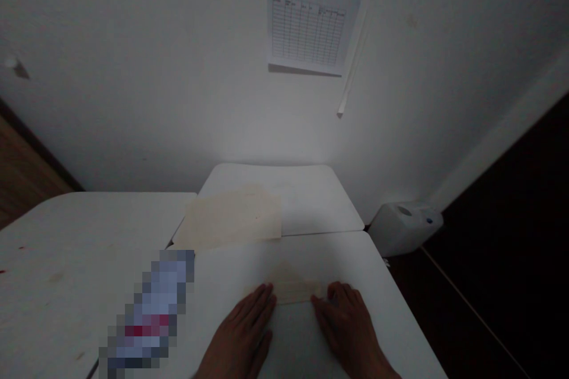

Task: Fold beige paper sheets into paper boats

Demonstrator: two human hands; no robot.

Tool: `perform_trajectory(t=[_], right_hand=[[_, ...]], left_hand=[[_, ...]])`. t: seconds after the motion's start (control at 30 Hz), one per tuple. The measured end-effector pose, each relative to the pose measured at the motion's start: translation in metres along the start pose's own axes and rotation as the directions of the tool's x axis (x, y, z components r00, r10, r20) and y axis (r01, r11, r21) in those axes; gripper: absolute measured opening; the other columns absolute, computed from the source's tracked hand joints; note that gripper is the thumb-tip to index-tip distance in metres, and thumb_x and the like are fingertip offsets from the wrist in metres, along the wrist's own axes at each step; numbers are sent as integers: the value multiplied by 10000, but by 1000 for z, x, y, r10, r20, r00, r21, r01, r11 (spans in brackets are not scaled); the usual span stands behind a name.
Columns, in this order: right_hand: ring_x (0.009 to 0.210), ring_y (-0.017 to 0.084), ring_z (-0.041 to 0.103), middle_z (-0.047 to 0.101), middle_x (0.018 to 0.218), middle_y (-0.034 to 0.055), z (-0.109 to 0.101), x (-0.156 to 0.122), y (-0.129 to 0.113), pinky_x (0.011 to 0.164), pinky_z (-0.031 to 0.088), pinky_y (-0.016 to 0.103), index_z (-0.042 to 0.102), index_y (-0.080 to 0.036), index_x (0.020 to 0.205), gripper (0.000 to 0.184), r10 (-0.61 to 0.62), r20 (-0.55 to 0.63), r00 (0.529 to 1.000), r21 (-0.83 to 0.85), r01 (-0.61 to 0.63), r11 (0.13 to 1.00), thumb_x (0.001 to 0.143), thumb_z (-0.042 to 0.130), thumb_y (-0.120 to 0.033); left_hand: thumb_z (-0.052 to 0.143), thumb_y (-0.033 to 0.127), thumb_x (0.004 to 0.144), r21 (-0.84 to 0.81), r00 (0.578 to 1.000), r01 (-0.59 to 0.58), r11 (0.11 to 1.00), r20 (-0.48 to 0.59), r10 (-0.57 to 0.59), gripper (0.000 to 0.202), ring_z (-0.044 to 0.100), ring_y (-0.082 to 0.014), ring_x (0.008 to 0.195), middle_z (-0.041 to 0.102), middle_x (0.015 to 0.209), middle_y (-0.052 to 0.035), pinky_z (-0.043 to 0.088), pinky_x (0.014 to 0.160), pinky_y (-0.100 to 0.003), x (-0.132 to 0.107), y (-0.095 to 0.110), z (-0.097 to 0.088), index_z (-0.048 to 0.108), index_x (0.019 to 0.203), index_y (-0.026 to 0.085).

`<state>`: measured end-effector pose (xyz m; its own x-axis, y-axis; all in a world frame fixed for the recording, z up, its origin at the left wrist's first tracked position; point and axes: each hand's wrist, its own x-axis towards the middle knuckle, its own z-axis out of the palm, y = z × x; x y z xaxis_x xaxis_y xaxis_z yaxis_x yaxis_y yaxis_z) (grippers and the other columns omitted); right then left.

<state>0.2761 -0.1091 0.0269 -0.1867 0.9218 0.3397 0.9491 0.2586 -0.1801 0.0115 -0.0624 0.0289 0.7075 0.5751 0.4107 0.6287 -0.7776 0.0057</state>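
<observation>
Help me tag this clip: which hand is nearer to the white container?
Right. The right hand is left of the white container and closer to the camera; the left hand is farther left, at the beige strip's left end.

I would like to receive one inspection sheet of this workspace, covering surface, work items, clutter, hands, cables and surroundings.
Surface: white tabletops set edge to edge; small red marks at left.
Work items: beige strip between the hands; larger beige sheet beyond, across a seam.
Clutter: pixelated item at left, not identifiable.
Hands: left hand, fingers extended, at strip's left end; right hand, fingers bent, at its right end.
Cables: thin line on dark floor, nature unclear.
Surroundings: wall with printed table sheet; white container at right.
</observation>
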Motion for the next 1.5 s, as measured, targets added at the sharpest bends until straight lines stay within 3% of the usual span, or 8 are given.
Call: perform_trajectory(t=[0.27, 0.4, 0.63, 0.9, 1.07, 1.2, 1.37, 1.5], right_hand=[[797, 208, 527, 554, 854, 45, 6, -9, 11, 742, 403, 374, 668, -278, 990, 176, 20, -102, 995, -26, -23, 999, 931, 505, -245], [1028, 262, 553, 616, 1096, 111, 9, 2, -11, 887, 425, 447, 615, -197, 1153, 275, 28, -182, 983, -28, -34, 999, 929, 455, -188], [1377, 222, 330, 372, 1498, 71, 22, 16, -48, 1127, 311, 425, 310, -150, 1465, 533, -226, 81, 971, 23, 225, 974, 967, 443, -289], [1397, 276, 288, 237, 1537, 61, 17, -7, -5, 1092, 336, 559, 108, -190, 1521, 618, -128, 196, 972, -67, 144, 987, 993, 403, -318], [1394, 291, 289, 226, 1542, 52, 9, -19, 18, 1095, 302, 591, 195, -257, 1508, 534, -27, 189, 982, -131, 52, 990, 1009, 357, -359], [1412, 280, 241, 224, 1546, 82, 12, -10, 9, 1136, 271, 526, 316, -196, 1476, 492, 20, 59, 998, -117, -13, 993, 997, 371, -295], [1416, 254, 235, 211, 1548, 71, 22, 6, -19, 1136, 310, 467, 151, -180, 1518, 624, -171, 125, 977, 34, 168, 985, 958, 420, -240], [1412, 277, 233, 178, 1548, 77, 31, 9, -25, 1127, 317, 494, 86, -182, 1524, 675, -176, 194, 965, 77, 164, 983, 947, 434, -220]], left_hand=[[507, 313, 920, 44, 1000, -9, 999, 16, 8, 522, 481, -240, 1288, 454, 1450, -82, 490, 994, -349, 0, 1, 1, 417, 1422, 202], [494, 302, 928, 29, 1000, -4, 1000, 1, 4, 496, 480, -236, 1290, 472, 1439, -71, 494, 992, -347, 1, 1, 2, 432, 1411, 209], [477, 289, 925, 60, 1000, -22, 998, -13, 23, 476, 503, -229, 1271, 491, 1424, -86, 511, 970, -336, -2, -1, 7, 463, 1390, 189], [525, 317, 907, 66, 1000, -17, 998, -5, 18, 539, 474, -238, 1292, 447, 1453, -83, 498, 988, -346, -5, -2, 11, 417, 1419, 186], [508, 361, 924, 64, 1000, -6, 998, -15, 7, 539, 482, -243, 1286, 442, 1456, -84, 501, 984, -352, -6, -3, 13, 406, 1427, 197], [500, 358, 928, 80, 1000, -2, 997, 7, 1, 536, 481, -241, 1287, 438, 1459, -79, 501, 984, -348, -6, -2, 13, 402, 1430, 199], [492, 339, 931, 42, 1000, 17, 999, 3, -17, 521, 472, -240, 1296, 448, 1456, -79, 489, 999, -345, -6, -2, 11, 410, 1424, 195], [478, 340, 929, 72, 1000, 14, 997, -6, -13, 538, 450, -248, 1313, 438, 1461, -102, 470, 1017, -360, -4, 4, 12, 394, 1430, 166]])
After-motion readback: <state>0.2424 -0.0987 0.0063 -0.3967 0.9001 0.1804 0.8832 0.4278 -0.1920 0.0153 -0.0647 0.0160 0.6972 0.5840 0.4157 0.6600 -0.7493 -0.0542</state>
